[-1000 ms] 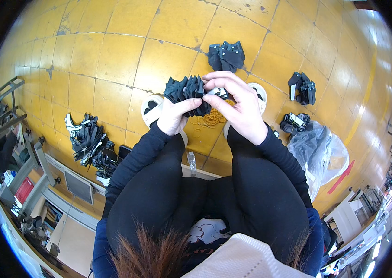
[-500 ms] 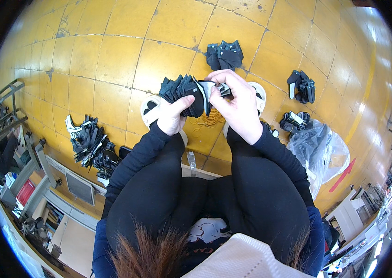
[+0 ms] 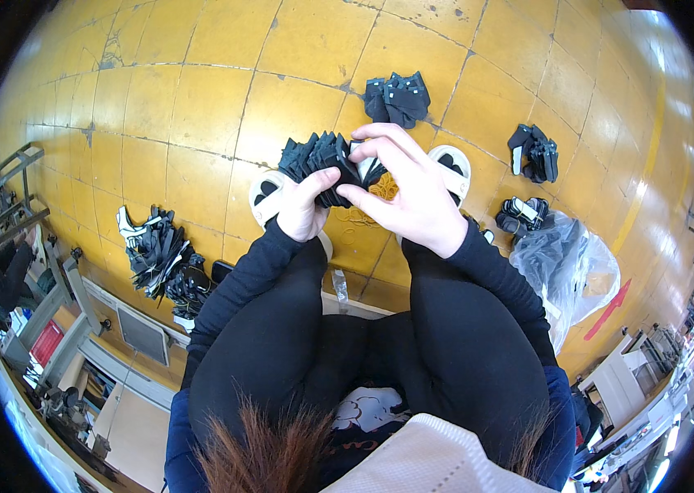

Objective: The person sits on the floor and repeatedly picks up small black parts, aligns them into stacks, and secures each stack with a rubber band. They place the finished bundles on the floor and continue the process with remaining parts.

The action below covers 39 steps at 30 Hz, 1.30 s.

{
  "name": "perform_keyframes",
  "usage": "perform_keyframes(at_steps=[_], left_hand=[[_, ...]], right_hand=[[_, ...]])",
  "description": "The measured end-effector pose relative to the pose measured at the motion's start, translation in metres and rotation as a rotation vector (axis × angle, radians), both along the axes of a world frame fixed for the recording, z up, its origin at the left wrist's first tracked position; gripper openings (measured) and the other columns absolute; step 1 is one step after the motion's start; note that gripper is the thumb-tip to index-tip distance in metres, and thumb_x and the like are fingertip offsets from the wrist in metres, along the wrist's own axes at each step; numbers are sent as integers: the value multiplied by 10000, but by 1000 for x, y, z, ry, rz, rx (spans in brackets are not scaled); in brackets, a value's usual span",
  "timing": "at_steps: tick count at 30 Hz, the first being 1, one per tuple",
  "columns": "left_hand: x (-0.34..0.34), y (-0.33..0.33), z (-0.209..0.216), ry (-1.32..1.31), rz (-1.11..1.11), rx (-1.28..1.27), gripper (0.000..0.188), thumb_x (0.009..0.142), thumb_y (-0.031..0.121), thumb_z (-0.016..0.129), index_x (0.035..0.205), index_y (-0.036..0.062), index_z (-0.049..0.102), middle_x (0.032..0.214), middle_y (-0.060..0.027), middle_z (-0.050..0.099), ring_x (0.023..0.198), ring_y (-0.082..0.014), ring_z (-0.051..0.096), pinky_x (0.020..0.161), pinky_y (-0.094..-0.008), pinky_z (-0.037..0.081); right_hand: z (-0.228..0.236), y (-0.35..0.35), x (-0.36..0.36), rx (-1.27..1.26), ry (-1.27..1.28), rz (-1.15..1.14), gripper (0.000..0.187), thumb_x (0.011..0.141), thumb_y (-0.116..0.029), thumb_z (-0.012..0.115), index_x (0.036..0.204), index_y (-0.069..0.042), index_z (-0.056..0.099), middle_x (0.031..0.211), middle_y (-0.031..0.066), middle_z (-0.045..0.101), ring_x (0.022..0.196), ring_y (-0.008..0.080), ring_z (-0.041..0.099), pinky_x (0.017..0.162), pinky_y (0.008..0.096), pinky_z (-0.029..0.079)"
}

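A fanned stack of dark fabric pieces is held up in front of my knees, above the floor. My left hand is closed around its near side, with the thumb pressed on the front. At the stack's right end, my right hand has its thumb and curved fingers at opposite edges of an end piece with a pale side. Part of that piece is hidden by the fingers. Yellow cord-like strands lie on the floor behind my right hand.
Small piles of dark pieces lie ahead and to the right. A larger dark pile is at left. Clear plastic bag and a black bundle sit at right. A metal frame stands far left.
My right fingers have spread wider and shifted slightly at the stack's right end. The pale-edged piece there has turned and shows less of its edge. My left hand keeps its hold.
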<state>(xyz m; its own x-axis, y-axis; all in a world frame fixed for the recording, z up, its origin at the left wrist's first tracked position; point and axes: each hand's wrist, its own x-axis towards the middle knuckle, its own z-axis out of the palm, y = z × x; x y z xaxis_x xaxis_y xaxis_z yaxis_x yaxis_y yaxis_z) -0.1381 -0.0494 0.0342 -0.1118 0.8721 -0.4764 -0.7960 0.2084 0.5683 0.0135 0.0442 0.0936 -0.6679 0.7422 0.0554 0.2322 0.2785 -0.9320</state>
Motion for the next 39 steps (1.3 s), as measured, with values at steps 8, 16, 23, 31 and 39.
perform_keyframes(at_steps=[8,16,23,31,39], left_hand=[[-2,14,8,140,-162,-6,512,850,212,591,1292,-12,461,1133,-145,615,1063,-229,602,909,-356,507],[-4,15,5,130,-123,-130,520,911,204,574,1368,20,406,1164,-174,590,1058,-266,607,873,-395,533],[-7,14,4,-98,-99,-184,418,955,228,518,1309,22,437,1285,-200,533,1110,-286,580,913,-407,522],[-2,17,11,-89,-183,-87,468,847,16,603,1282,-40,441,1261,-203,545,1165,-286,561,972,-397,500],[-3,10,8,-42,-200,-50,382,813,-12,652,1181,-39,555,1153,-164,624,1095,-261,612,966,-390,502]], right_hand=[[-13,0,7,-176,-8,-191,437,821,2,579,1240,-29,457,1155,168,542,1068,313,581,914,363,452],[-110,47,96,-79,-312,-641,677,761,-29,728,1363,-39,418,1064,107,628,788,126,623,704,270,523],[-139,70,228,199,-531,-924,345,794,-92,712,1128,-46,643,887,130,694,783,189,658,711,315,523],[-183,54,293,437,-1145,-704,344,857,-334,629,1080,-77,679,1197,178,598,1065,355,573,908,439,466],[-90,37,129,-368,-225,-451,240,927,-131,581,1108,18,633,1015,44,676,863,95,591,783,245,472]])
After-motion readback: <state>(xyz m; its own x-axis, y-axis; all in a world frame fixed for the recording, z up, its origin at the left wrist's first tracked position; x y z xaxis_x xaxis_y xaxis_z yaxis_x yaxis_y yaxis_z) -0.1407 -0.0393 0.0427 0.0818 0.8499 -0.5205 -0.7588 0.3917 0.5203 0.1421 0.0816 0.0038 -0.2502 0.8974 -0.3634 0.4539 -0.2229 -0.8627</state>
